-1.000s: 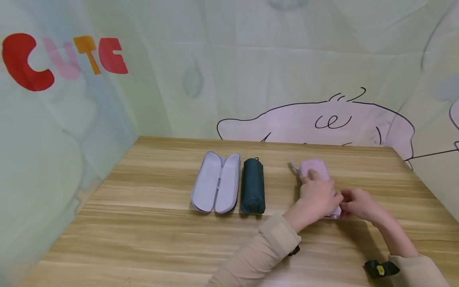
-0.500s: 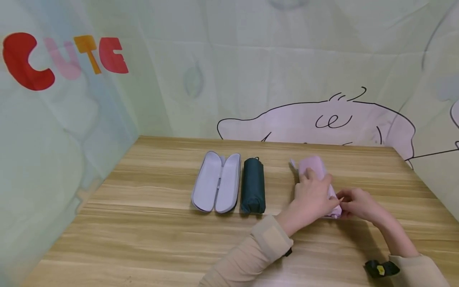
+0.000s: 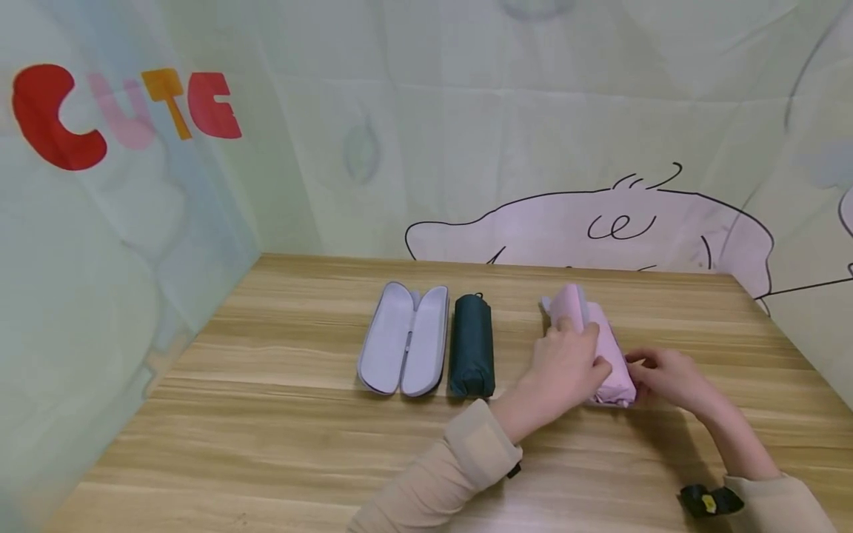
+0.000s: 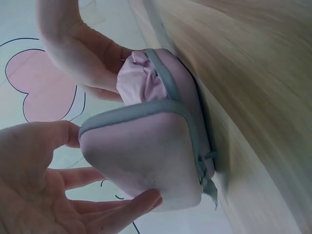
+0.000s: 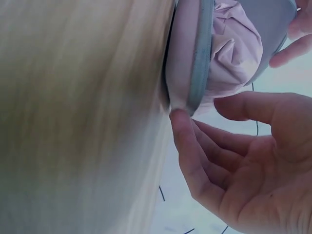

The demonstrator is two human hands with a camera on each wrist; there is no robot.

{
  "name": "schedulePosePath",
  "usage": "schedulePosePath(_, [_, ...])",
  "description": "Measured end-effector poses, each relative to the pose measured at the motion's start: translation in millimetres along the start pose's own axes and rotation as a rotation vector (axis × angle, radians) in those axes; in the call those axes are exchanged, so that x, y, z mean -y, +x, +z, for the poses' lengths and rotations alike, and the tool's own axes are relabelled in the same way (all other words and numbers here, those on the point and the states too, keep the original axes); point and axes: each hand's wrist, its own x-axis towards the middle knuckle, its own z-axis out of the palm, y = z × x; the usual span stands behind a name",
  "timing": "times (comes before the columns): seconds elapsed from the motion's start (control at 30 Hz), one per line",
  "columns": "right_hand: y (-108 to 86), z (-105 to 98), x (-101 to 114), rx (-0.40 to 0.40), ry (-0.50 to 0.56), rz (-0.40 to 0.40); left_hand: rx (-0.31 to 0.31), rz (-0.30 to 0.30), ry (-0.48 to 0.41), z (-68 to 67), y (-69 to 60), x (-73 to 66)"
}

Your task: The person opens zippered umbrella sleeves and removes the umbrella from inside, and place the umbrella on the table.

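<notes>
A pink zip case (image 4: 183,80) with grey trim lies at the right of the table in the head view. Its lid (image 4: 141,161) is lifted and tilted to the left. Inside the case lies a folded pink umbrella (image 3: 609,363), its gathered fabric showing at the near end. My left hand (image 3: 563,363) holds the lid, thumb on one edge and fingers spread over the outer side. At the near right corner, my right hand (image 5: 243,161) has curled fingers and grips the case base by its rim, the thumb close to the umbrella fabric.
A dark green folded umbrella (image 3: 472,346) lies left of the pink case. Beyond it sits an opened grey-lined hard case (image 3: 386,344). The wooden table (image 3: 266,437) meets a printed cloth wall (image 3: 320,155) at the back and left.
My left hand has moved left, swinging the lid up and away from the pink case's base. More of the pink umbrella shows. The right hand stays at the near corner.
</notes>
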Motion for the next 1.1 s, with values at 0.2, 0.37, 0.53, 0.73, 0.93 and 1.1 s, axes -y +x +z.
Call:
schedulePosePath(0.2, [-2.6,-1,12,-0.146,-0.069,-0.006,-0.073,0.044,0.037,-0.5,-3.1,12.1])
schedulePosePath(0.37, [-3.0,1,26,-0.2,-0.152,-0.015,-0.121,0.088,0.063,-2.4,-7.7,21.6])
schedulePosePath(0.53, [-1.7,6,37,-0.192,-0.195,-0.021,-0.123,0.122,0.104,-1.9,-12.2,28.8])
schedulePosePath(0.73, [0.9,14,46,-0.181,-0.229,0.002,-0.114,0.149,0.181,-0.2,-17.2,35.9])
schedulePosePath(0.93, [6.4,20,50,-0.207,-0.279,0.053,-0.1,0.204,0.239,1.1,-21.3,43.9])
schedulePosePath(1.1, [9.8,22,53,-0.216,-0.311,0.096,-0.098,0.225,0.272,3.6,-22.7,49.4])
